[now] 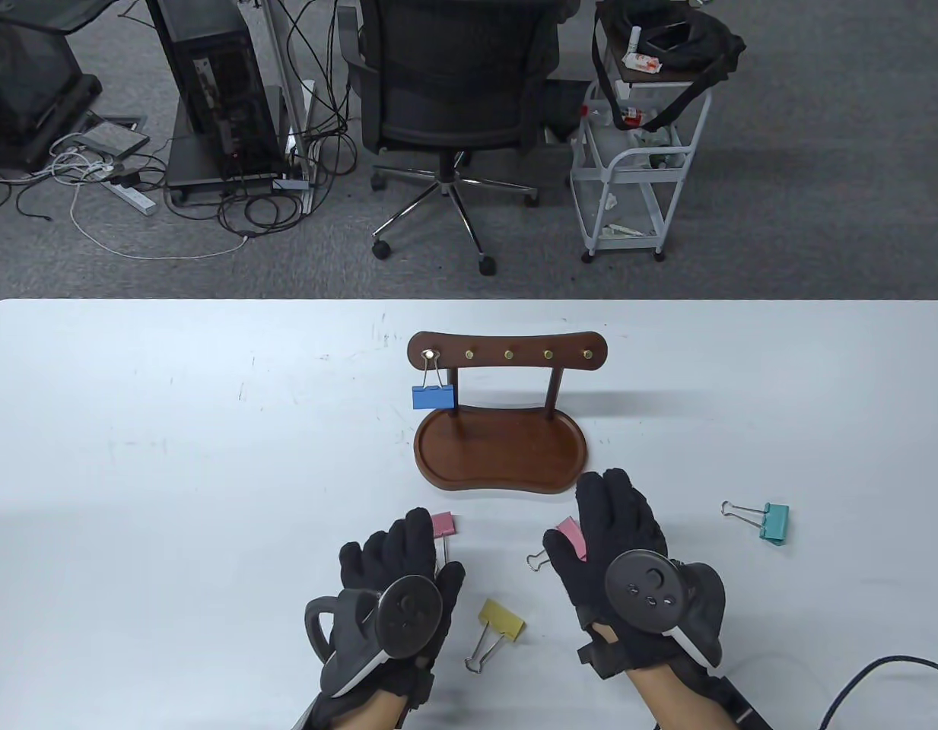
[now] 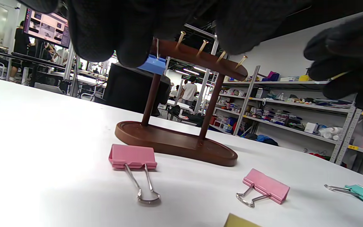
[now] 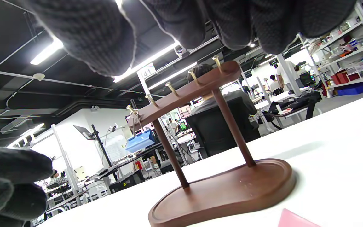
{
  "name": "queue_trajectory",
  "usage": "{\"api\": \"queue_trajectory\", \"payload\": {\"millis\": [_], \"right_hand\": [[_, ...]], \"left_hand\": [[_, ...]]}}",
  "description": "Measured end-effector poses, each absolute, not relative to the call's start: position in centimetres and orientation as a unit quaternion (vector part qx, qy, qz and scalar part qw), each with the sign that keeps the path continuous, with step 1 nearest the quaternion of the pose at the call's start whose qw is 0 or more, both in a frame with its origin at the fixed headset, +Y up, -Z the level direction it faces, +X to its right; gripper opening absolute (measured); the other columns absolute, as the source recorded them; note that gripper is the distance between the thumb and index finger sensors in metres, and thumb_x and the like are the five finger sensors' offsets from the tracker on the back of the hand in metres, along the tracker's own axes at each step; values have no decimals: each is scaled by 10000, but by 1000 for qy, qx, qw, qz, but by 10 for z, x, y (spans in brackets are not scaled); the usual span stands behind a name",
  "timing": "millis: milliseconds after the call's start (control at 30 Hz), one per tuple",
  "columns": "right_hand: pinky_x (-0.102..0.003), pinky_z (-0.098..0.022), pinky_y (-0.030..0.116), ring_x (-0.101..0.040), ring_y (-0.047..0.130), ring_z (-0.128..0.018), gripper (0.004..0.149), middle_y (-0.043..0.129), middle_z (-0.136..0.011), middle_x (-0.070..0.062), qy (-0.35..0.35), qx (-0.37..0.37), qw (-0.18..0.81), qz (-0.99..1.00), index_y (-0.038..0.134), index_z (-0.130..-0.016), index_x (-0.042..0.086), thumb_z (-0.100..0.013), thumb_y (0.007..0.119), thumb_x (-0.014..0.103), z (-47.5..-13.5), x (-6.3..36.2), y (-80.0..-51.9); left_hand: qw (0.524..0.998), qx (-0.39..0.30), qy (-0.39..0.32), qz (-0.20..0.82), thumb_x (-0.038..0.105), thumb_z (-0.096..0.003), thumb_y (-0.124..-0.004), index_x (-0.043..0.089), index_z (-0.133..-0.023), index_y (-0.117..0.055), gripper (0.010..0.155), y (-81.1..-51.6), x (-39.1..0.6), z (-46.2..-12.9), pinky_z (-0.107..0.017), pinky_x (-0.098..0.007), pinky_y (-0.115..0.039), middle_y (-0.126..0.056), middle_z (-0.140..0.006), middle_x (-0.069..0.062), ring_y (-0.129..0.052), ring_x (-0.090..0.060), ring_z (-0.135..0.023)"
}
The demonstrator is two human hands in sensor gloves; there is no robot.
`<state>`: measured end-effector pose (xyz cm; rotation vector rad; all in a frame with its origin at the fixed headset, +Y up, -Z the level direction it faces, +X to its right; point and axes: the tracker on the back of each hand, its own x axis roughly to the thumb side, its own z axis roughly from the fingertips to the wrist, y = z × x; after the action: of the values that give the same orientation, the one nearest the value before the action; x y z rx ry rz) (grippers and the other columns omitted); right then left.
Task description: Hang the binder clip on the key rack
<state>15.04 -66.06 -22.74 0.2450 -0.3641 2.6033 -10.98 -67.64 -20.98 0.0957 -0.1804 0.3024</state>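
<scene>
The brown wooden key rack stands mid-table on its oval base, with a row of brass hooks. A blue binder clip hangs from the leftmost hook. My left hand hovers open over one pink binder clip, which lies flat on the table in the left wrist view, untouched. My right hand is open over a second pink clip, whose corner shows in the right wrist view. The rack also shows in the left wrist view and the right wrist view.
A yellow binder clip lies between the hands near the front edge. A teal binder clip lies to the right of my right hand. A black cable runs in at the front right corner.
</scene>
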Motion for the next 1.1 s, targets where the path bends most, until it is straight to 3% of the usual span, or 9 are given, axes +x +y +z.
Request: {"api": "queue_trajectory", "payload": {"millis": [667,1100], "right_hand": [[-741,-605,558,-678,616,-913,798,536,-1121,-410,-131,80,265,952,545,-1135,-21,-563,799,474,-213,170,-679],[-738,-605,560,-676,618,-910,797,542,-1124,-400,-115,81,288,947,548,-1133,-22,-563,797,476,-211,171,-680]], "left_hand": [[993,46,-48,95,449,-585,-775,-67,-1127,-607,767,-689,-108,-215,-674,-803,-478,-768,-1043,-351,-772,-636,-892],[998,-11,-22,-49,524,-573,-774,-50,-1090,-697,776,-716,-85,-252,-669,-798,-523,-835,-986,-343,-849,-615,-837]]}}
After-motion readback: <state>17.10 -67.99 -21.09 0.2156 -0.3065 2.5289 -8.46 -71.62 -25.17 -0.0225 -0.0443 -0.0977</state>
